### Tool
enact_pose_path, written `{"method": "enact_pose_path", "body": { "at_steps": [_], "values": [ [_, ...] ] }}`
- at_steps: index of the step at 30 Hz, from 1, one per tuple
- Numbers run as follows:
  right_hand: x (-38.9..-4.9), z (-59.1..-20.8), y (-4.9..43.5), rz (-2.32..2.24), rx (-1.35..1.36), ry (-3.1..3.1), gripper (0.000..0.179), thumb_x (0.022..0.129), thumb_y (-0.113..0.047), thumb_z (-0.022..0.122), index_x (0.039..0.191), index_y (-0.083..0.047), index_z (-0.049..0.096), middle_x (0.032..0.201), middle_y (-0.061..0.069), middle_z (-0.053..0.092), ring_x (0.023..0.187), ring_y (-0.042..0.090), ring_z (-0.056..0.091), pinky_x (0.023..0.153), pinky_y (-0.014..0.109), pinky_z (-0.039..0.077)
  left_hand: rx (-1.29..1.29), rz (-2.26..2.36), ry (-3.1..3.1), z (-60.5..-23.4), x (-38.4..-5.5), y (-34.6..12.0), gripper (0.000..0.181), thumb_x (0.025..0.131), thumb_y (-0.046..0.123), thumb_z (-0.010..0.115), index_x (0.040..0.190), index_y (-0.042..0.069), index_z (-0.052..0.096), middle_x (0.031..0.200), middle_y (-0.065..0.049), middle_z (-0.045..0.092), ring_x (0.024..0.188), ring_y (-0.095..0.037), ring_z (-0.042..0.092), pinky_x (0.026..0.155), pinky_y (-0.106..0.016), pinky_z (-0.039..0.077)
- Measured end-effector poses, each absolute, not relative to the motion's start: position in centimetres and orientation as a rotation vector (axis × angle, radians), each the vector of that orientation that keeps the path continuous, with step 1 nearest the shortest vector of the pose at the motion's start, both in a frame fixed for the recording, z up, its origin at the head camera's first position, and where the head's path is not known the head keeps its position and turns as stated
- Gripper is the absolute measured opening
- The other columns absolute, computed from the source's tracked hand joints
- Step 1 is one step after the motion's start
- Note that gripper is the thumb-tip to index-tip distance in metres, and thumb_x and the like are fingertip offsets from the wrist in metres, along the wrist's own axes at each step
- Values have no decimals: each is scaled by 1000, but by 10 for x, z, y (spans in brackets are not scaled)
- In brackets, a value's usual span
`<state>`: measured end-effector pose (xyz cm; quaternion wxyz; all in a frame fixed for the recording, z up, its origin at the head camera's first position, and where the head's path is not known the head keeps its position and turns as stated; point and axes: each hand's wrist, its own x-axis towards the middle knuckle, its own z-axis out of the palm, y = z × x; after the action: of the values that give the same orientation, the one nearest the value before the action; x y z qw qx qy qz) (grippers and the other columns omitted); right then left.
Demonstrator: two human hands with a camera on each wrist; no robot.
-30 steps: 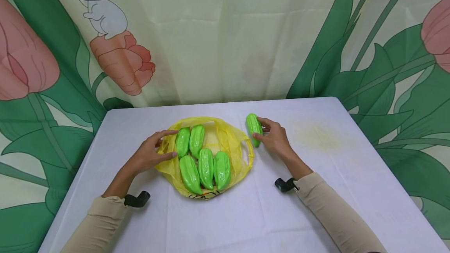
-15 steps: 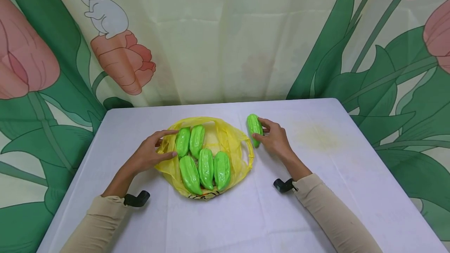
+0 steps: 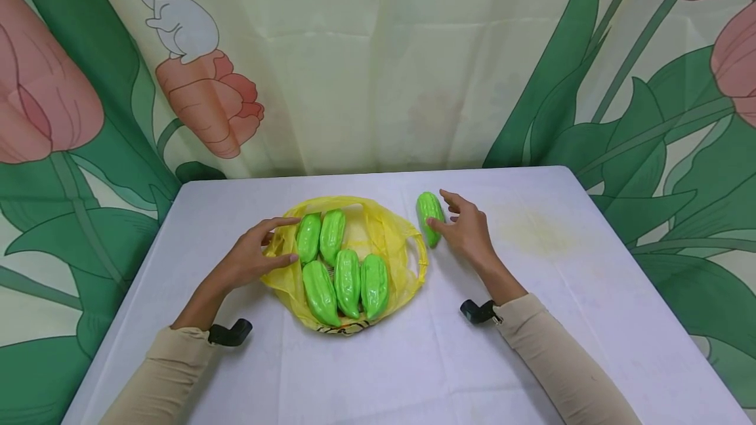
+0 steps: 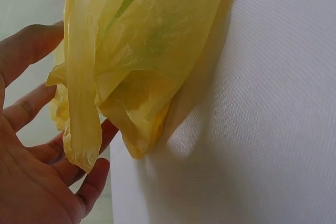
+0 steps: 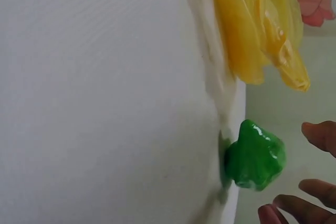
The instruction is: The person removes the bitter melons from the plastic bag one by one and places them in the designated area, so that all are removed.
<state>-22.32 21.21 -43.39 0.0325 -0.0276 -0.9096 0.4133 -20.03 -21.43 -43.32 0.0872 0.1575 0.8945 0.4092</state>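
Observation:
A yellow plastic bag lies spread with its mouth up, several glossy, ridged green bitter melons inside. My left hand is at its left side, thumb and forefinger spread at the rim. In the left wrist view, the fingers extend behind the hanging bag handle. Another bitter melon lies on the table just right of the bag. Beside it my right hand has its fingers spread; the right wrist view shows a gap between them and the bitter melon.
A white cloth covers the table, with a faint yellowish stain on the right. Behind the far edge hangs a printed curtain with tulips and a carrot. Small black devices sit at both wrists.
My right hand has let go of the single bitter melon, its fingers lifting away to the right. The left hand and the bag have stayed in place.

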Motion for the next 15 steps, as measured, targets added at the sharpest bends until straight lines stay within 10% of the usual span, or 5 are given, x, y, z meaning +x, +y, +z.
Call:
{"method": "enact_pose_path", "body": {
  "at_steps": [15],
  "values": [
    [-212,-406,168,1392,105,-2659,71,92,-29,86,155,-22,56,155,8,60,138,31,60,109,47,54,488,1247,2647,-434,-200,-215,71,94,26,83,157,15,52,166,-21,42,153,-43,36,120,-67,33]
  ]
}}
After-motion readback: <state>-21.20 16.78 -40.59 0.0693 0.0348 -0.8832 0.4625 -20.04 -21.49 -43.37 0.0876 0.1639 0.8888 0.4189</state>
